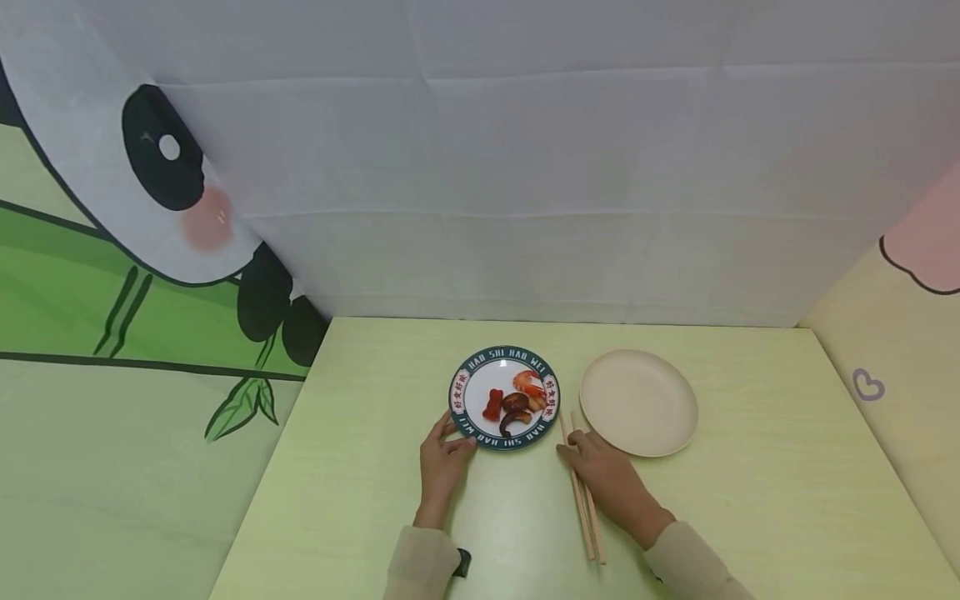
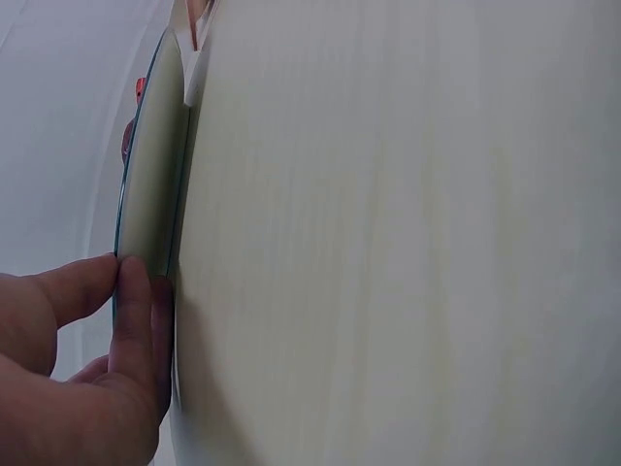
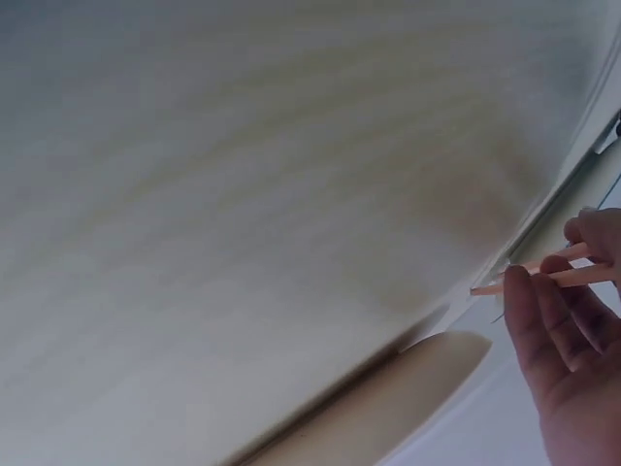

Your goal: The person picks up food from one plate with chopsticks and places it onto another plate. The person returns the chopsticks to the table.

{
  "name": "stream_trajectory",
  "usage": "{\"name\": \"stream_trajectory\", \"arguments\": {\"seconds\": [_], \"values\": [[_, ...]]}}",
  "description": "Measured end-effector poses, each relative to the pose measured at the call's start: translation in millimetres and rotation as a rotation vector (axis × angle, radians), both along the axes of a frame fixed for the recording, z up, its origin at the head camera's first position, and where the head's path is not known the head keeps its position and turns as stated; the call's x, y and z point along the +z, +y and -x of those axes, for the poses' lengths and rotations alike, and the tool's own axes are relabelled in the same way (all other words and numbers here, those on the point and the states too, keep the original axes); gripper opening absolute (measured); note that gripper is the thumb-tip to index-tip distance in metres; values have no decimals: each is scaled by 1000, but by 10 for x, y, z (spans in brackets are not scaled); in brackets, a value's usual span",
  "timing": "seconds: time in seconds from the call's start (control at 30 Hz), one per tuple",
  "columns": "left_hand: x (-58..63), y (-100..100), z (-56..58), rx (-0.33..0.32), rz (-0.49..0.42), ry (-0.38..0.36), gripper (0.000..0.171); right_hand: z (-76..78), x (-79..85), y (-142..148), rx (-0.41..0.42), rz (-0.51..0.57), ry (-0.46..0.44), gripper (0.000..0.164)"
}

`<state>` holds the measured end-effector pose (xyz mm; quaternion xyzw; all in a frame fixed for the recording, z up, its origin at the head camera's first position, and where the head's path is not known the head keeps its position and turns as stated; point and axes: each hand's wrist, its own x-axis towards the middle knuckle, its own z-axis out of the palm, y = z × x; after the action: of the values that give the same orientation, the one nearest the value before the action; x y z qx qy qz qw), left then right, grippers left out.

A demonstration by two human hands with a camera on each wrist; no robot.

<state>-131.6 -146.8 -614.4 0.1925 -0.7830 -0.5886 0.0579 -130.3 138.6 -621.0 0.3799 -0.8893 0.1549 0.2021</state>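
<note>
A round plate with a dark green lettered rim [image 1: 467,367] bears a red piece [image 1: 492,405], a mushroom [image 1: 515,402], a shrimp [image 1: 527,382] and a dark curved piece [image 1: 507,426]. My left hand [image 1: 444,467] pinches its lower-left edge. In the left wrist view, the thumb is on one side of the plate [image 2: 155,175], with fingers at its underside. Two pale wooden chopsticks [image 1: 582,517] lie under my right hand [image 1: 609,479], pointing away from me; thumb and fingers grip them. The right wrist view shows the chopsticks [image 3: 582,276] between the fingers.
Just right of the chopsticks stands a plain cream plate [image 1: 637,400], near my right hand. The pale yellow table [image 1: 360,467] ends at a white cloth backdrop [image 1: 555,250]. Printed cloth walls [image 1: 150,433] rise at both sides.
</note>
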Motion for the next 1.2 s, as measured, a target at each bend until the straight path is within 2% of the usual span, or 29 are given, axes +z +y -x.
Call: {"name": "stream_trajectory", "arguments": {"seconds": [0.17, 0.4, 0.6, 0.8, 1.1, 1.2], "values": [[-17, -2, 13, 2, -10, 12, 67, 30, -23, -18, 18, -62, 48, 24], [-34, -13, 8, -6, -15, 30, 67, 32, -13, -30, 30, -128, 17, 28], [-28, -10, 12, -3, -15, 29, 68, 26, -21, -20, 49, -146, 35, 30], [-27, -11, 9, 3, -6, 10, 67, 14, -24, -1, 72, -118, 48, 31], [-35, -14, 7, 3, -4, 12, 67, 23, -29, 52, 94, -57, -61, 37], [-37, -14, 10, 5, -3, 8, 67, 35, -31, 68, 116, -6, -67, 31]]}}
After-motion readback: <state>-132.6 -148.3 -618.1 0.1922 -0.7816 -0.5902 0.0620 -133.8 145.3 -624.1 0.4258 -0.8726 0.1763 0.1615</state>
